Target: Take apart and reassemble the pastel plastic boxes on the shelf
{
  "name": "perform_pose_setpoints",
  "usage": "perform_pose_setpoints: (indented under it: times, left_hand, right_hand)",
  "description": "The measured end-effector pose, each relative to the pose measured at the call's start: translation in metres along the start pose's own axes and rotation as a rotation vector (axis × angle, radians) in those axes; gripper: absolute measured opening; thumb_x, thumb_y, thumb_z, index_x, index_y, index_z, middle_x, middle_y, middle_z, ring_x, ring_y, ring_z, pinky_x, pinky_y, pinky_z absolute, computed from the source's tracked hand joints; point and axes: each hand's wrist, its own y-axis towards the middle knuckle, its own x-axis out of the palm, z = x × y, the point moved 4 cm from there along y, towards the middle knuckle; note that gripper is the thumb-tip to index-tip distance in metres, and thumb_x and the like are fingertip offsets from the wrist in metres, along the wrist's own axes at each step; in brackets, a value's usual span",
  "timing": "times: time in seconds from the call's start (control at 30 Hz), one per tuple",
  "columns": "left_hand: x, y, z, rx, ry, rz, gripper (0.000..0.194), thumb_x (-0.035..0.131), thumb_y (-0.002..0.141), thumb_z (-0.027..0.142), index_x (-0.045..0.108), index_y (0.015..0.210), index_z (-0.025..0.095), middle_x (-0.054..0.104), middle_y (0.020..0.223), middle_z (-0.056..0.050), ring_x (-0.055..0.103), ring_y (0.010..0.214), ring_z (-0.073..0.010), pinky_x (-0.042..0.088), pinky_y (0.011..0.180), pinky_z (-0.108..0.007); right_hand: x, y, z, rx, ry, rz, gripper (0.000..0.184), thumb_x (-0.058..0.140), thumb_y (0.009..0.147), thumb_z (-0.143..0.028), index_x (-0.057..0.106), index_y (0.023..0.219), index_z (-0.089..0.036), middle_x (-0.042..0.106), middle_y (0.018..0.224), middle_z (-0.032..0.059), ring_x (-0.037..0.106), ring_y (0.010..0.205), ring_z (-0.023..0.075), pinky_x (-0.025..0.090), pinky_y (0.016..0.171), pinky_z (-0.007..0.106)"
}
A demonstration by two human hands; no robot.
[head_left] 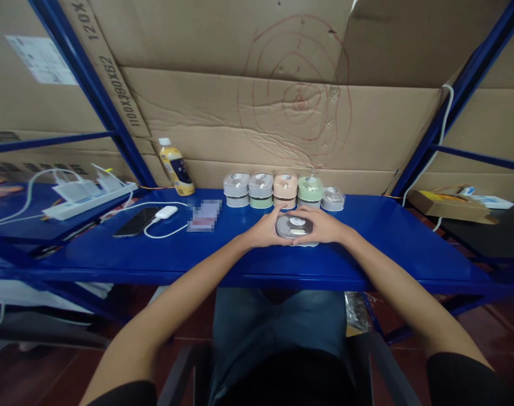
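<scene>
Both my hands grip a small rounded-square container with a grey lid (291,224), near the front of the blue shelf. My left hand (263,230) is wrapped round its left side and my right hand (327,226) round its right. A round white sticker and a pale rectangular tab show on the lid. Below it, the pale rim of its lower part, or of another container, shows at the shelf surface; I cannot tell which. Just behind stand similar containers in stacks: grey (236,186), grey over green (261,189), peach (285,189), green (310,189), and a single low grey one (333,198).
A yellow drink bottle (176,169) stands at the back left of the blue shelf (392,242). A phone (138,223), a white charger (167,212) with cable and a blurred packet (205,216) lie left. A power strip (88,200) is further left; an opened carton (451,207) lies right.
</scene>
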Motion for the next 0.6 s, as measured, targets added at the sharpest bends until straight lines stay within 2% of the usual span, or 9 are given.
perform_pose_setpoints:
  times: [0.1, 0.27, 0.4, 0.5, 0.6]
  left_hand:
    - [0.001, 0.001, -0.002, -0.013, 0.005, -0.021, 0.121, 0.095, 0.065, 0.057, 0.032, 0.162, 0.022, 0.067, 0.146, -0.019, 0.063, 0.137, -0.0437, 0.049, 0.114, -0.057]
    - [-0.002, 0.000, -0.005, -0.007, 0.063, -0.045, 0.124, 0.096, 0.063, 0.061, 0.032, 0.162, 0.022, 0.062, 0.151, -0.021, 0.059, 0.141, -0.0442, 0.048, 0.116, -0.059]
    - [-0.007, -0.002, -0.012, -0.011, 0.119, -0.080, 0.125, 0.096, 0.063, 0.060, 0.033, 0.163, 0.022, 0.063, 0.147, -0.021, 0.061, 0.139, -0.0428, 0.048, 0.116, -0.058]
    - [-0.009, -0.003, -0.017, -0.042, 0.169, -0.091, 0.110, 0.091, 0.069, 0.061, 0.041, 0.158, 0.021, 0.065, 0.143, -0.019, 0.062, 0.136, -0.0409, 0.048, 0.116, -0.058]
    - [-0.008, -0.003, -0.019, -0.072, 0.259, -0.111, 0.094, 0.082, 0.079, 0.061, 0.045, 0.155, 0.019, 0.062, 0.147, -0.020, 0.061, 0.138, -0.0402, 0.047, 0.117, -0.056]
  right_hand:
    - [0.002, -0.001, 0.003, 0.023, 0.008, -0.022, 0.098, 0.086, 0.073, -0.074, 0.057, 0.157, -0.033, 0.064, 0.140, 0.0129, 0.063, 0.128, 0.0397, 0.050, 0.115, 0.058]
    - [0.000, -0.003, 0.005, -0.030, 0.042, -0.086, 0.107, 0.089, 0.072, -0.067, 0.047, 0.164, -0.031, 0.062, 0.145, 0.0130, 0.060, 0.133, 0.0392, 0.049, 0.116, 0.056]
    - [-0.007, -0.015, 0.010, 0.077, 0.001, -0.142, 0.113, 0.089, 0.071, -0.066, 0.041, 0.167, -0.030, 0.063, 0.143, 0.0133, 0.064, 0.126, 0.0397, 0.053, 0.110, 0.055]
    - [-0.018, -0.045, 0.016, 0.224, -0.086, -0.139, 0.118, 0.087, 0.070, -0.072, 0.039, 0.169, -0.029, 0.060, 0.146, 0.0159, 0.064, 0.125, 0.0427, 0.055, 0.107, 0.056]
    - [-0.036, -0.095, 0.028, 0.321, -0.188, -0.095, 0.111, 0.077, 0.077, -0.077, 0.036, 0.169, -0.031, 0.061, 0.142, 0.0154, 0.066, 0.125, 0.0410, 0.054, 0.106, 0.054]
